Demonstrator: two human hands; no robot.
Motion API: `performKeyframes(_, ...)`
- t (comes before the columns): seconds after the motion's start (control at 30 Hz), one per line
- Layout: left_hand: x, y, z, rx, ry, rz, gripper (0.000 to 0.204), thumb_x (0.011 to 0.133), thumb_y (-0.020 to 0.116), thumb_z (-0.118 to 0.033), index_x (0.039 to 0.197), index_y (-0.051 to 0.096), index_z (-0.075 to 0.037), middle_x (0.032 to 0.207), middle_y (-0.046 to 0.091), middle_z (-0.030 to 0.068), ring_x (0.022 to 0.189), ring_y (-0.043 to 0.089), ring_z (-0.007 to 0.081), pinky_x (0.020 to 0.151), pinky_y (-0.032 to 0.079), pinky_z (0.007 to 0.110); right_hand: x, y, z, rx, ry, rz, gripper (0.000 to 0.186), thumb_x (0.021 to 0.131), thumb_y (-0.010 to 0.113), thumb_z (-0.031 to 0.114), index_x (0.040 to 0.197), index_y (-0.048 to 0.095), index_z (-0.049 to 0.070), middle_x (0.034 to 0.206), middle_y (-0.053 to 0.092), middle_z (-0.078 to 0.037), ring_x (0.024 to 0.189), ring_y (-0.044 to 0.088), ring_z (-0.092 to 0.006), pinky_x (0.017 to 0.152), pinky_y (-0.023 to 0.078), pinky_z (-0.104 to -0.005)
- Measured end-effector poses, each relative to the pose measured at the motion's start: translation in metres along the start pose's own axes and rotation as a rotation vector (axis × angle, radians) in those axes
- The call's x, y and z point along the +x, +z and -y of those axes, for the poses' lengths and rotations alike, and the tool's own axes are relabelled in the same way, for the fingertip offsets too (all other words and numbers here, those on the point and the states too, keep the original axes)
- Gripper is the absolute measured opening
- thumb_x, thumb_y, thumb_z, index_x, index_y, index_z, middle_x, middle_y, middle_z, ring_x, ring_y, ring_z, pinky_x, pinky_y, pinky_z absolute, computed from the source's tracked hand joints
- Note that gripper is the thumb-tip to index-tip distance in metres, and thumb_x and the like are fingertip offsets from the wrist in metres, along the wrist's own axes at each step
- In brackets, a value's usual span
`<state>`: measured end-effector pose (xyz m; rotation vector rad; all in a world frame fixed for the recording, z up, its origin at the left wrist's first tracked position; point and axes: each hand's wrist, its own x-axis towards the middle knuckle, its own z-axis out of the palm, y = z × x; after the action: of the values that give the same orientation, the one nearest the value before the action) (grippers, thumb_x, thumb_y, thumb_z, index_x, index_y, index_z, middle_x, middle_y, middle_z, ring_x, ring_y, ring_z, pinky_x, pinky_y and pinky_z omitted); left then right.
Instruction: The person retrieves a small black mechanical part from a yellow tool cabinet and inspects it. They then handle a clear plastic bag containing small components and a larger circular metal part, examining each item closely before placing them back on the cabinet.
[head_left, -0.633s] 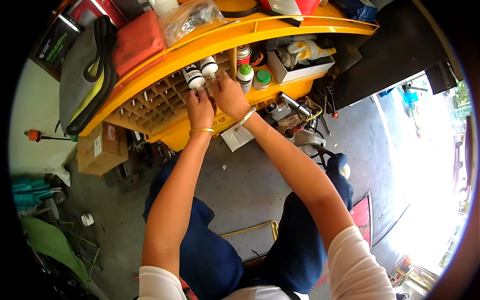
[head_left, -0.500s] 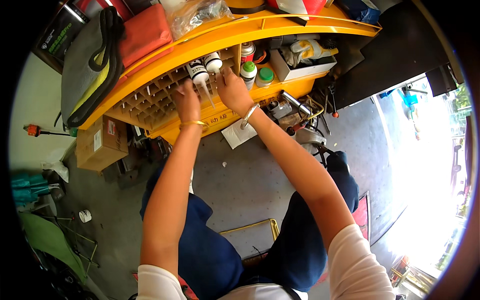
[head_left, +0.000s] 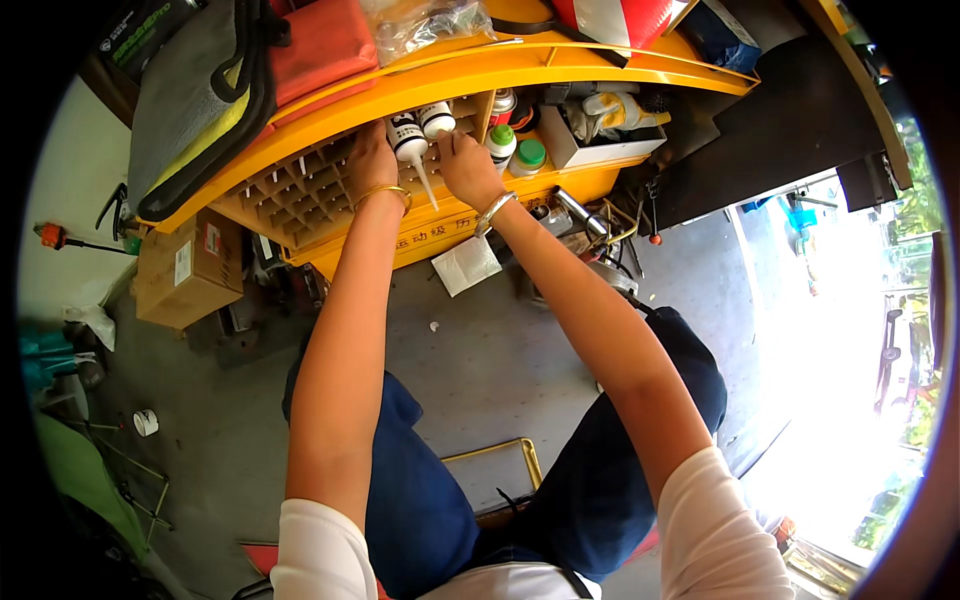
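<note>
Two white sealant tubes with dark print stick out from a yellow shelf unit. The front tube (head_left: 407, 138) points its long translucent nozzle down toward me; the other tube (head_left: 437, 119) lies just right of it. My left hand (head_left: 372, 162) reaches into the shelf beside the front tube, its fingertips hidden in the divider slots. My right hand (head_left: 470, 172) is closed, with thumb and fingers pinched at the nozzle end of the right tube. Behind the left hand spreads a cardboard divider grid (head_left: 300, 195) with small white items in some slots.
Right of my hand stand a green-capped bottle (head_left: 501, 146), a green-lidded jar (head_left: 530, 156) and a box with gloves (head_left: 600, 148). A yellow rail (head_left: 560, 47) edges the top. Metal tools (head_left: 580, 210) and a cardboard box (head_left: 190, 268) sit below.
My left hand has moved up and deeper into the shelf beside the front tube. My right hand stays by the right tube. The whole view has shifted slightly.
</note>
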<state>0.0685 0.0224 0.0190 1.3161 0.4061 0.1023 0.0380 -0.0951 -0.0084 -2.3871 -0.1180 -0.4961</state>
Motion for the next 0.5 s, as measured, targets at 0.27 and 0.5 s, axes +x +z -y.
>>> performKeyframes(0.27, 0.007, 0.011, -0.006, 0.195, 0.027, -0.085, 0.057, 0.087, 0.05, -0.049, 0.108, 0.058, 0.004, 0.096, 0.061, 0.0098, 0.075, 0.055, 0.0162, 0.066, 0.043, 0.027, -0.006, 0.004, 0.014, 0.098, 0.256, -0.08, 0.03, 0.092, 0.04, 0.023, 0.083, 0.049, -0.003, 0.074, 0.058, -0.028, 0.072, 0.056, -0.0447, 0.064, 0.045, -0.0497)
performKeyframes(0.5, 0.024, 0.007, 0.004, 0.185, -0.02, -0.07, 0.046, 0.088, 0.05, -0.043, 0.084, 0.059, 0.002, 0.068, 0.053, 0.0061, 0.057, 0.051, 0.0145, 0.05, 0.037, 0.027, 0.007, 0.015, 0.008, 0.008, 0.114, -0.089, 0.033, 0.092, 0.039, 0.024, 0.08, 0.048, -0.006, 0.073, 0.058, -0.03, 0.071, 0.056, -0.0466, 0.065, 0.046, -0.0513)
